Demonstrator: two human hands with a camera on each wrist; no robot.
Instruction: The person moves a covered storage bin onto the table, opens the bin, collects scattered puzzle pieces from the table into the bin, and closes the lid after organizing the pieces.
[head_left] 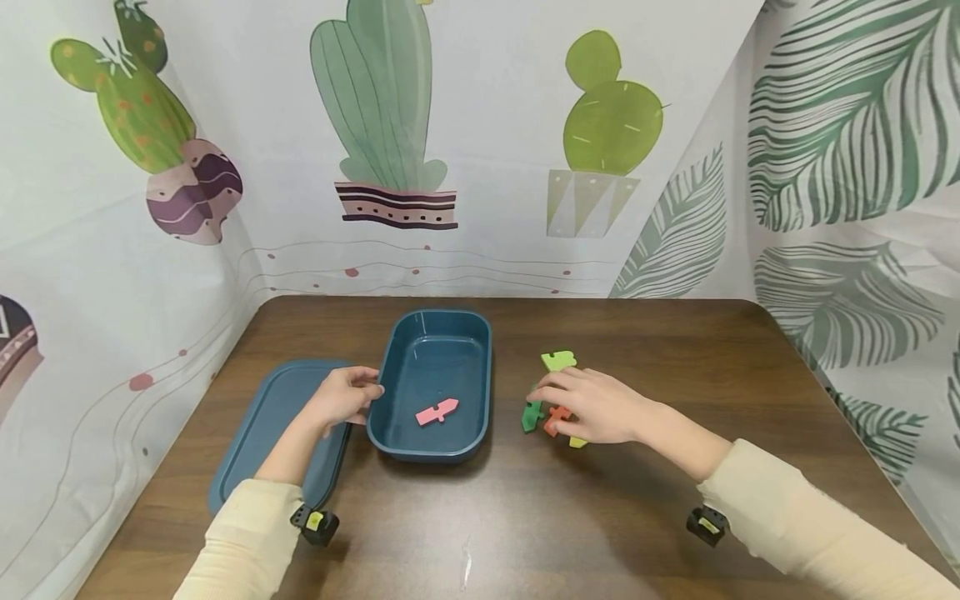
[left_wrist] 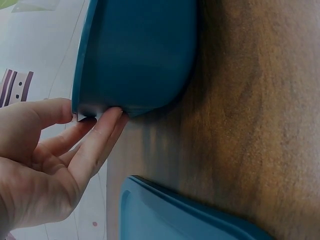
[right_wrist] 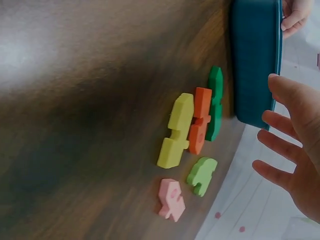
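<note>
My left hand (head_left: pixel 347 398) pinches the left rim of a deep blue plastic container (head_left: pixel 391 367), the thumb on the rim and the fingers against the outer wall. Inside it lies a pink puzzle piece (head_left: pixel 435 412). My right hand (head_left: pixel 600 406) hovers over several puzzle pieces on the table, fingers spread and slightly bent, holding nothing. In the right wrist view, yellow (right_wrist: pixel 180 117), orange (right_wrist: pixel 199 131) and dark green (right_wrist: pixel 215 102) pieces lie side by side. A light green piece (right_wrist: pixel 202 175) and another pink piece (right_wrist: pixel 171 200) lie apart from them; my hand hides that pink piece in the head view.
A flat blue lid (head_left: pixel 277 417) lies left of the container, partly under my left forearm. The brown wooden table (head_left: pixel 420 533) ends at the back against a cloth (head_left: pixel 495 125) printed with cacti and leaves.
</note>
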